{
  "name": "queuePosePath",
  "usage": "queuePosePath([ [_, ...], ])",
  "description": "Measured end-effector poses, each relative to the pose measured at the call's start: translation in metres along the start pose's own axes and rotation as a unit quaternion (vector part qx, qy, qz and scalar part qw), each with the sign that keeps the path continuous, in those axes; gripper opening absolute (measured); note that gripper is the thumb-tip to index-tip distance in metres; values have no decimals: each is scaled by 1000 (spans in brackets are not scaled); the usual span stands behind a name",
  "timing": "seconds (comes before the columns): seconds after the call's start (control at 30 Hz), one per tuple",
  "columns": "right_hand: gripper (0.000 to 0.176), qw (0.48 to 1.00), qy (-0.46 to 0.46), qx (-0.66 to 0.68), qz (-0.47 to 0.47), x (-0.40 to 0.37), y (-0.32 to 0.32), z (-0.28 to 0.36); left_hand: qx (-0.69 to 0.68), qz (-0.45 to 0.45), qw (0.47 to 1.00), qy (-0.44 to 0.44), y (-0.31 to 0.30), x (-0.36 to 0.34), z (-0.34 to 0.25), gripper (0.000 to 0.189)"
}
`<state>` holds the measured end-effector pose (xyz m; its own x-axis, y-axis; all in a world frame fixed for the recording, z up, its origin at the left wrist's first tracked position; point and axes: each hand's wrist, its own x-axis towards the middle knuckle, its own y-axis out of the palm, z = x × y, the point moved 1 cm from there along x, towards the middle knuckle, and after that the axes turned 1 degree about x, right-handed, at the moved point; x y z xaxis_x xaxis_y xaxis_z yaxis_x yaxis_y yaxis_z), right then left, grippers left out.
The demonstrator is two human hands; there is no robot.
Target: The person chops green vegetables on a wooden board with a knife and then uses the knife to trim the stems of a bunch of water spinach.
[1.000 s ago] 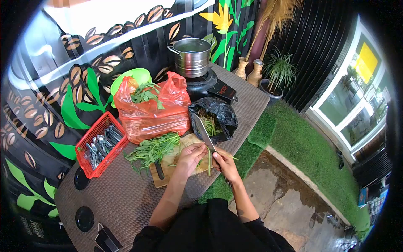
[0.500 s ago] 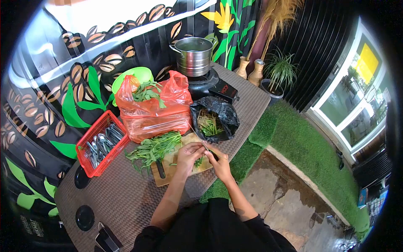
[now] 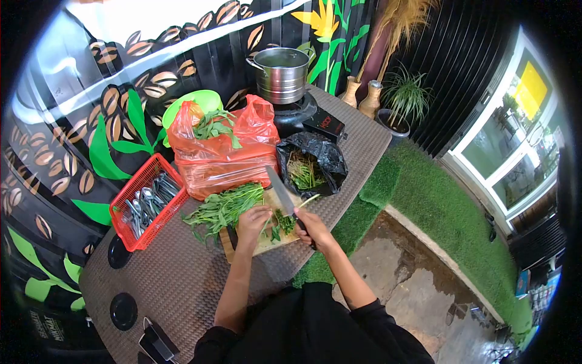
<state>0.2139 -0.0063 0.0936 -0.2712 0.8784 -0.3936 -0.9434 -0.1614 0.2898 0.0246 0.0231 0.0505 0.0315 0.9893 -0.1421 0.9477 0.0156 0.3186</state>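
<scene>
My right hand [image 3: 308, 223] grips a kitchen knife [image 3: 277, 188], its blade angled up and to the left above the wooden cutting board [image 3: 262, 244]. My left hand [image 3: 253, 219] presses down on green stems on that board, fingers curled. Chopped greens [image 3: 284, 222] lie between the two hands. A pile of leafy green stalks [image 3: 221, 206] rests on the board's left side.
A red plastic bag [image 3: 221, 156] of greens and a black bag [image 3: 313, 162] of trimmings sit behind the board. A red basket [image 3: 143, 203] of cutlery stands to the left, a steel pot [image 3: 282, 74] on a stove at the back. The table edge drops to artificial grass [image 3: 364, 212] on the right.
The knife came down close to my hands, then rose again with its blade up-left. My left hand shifted left onto the stems, and chopped greens now lie on the board.
</scene>
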Motion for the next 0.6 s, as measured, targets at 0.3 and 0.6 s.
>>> queuePosePath([
  [0.3, 59, 975, 150, 60, 150, 38, 37, -42, -4, -134, 990, 35, -66, 10, 41, 24],
  [0.6, 75, 901, 182, 245, 308, 36, 21, -37, 103, -129, 985, 52, -60, 6, 32, 26],
])
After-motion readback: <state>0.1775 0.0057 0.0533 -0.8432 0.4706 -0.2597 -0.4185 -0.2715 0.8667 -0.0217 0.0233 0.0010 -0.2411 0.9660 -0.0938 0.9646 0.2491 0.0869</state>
